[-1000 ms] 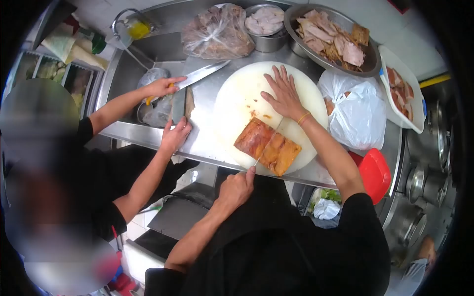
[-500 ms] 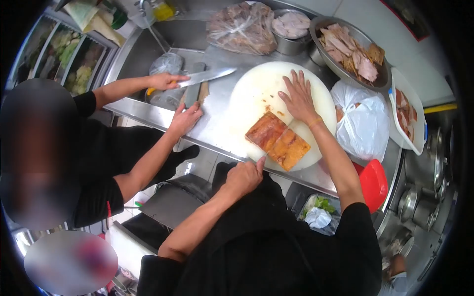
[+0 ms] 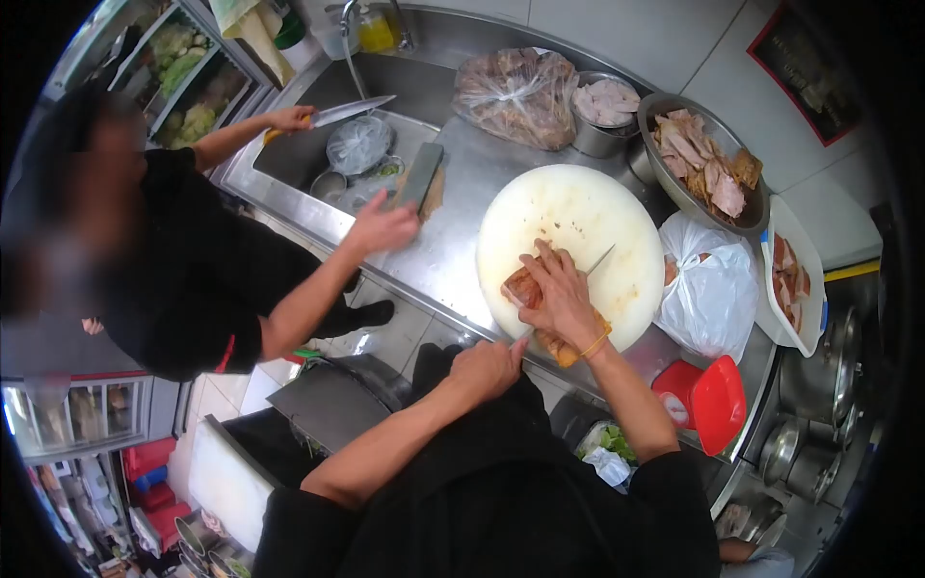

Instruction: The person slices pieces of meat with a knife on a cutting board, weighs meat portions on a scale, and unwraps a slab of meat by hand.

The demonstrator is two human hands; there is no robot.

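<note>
My left hand (image 3: 488,370) is closed at the near edge of the round white cutting board (image 3: 621,217), gripping a knife (image 3: 601,258). Its handle is hidden in the fist; only the blade's tip shows past my other hand. My right hand (image 3: 561,294) lies over a slab of reddish-brown roasted meat (image 3: 521,286), fingers curled down onto it. Another part of the meat (image 3: 559,350) shows under the wrist, where a yellow band sits. How the blade meets the meat is hidden. Crumbs dot the board beyond my fingers.
At left, a co-worker holds a knife (image 3: 352,110) over the sink (image 3: 289,159), the other hand near a whetstone (image 3: 421,173). Behind the board are bagged meat (image 3: 515,96) and a bowl of cut meat (image 3: 699,164). A white bag (image 3: 711,289) and red container (image 3: 718,405) stand right.
My right hand has come from the board's far side onto the meat. My left hand stays low with the knife. The co-worker's knife has moved off the whetstone toward the sink.
</note>
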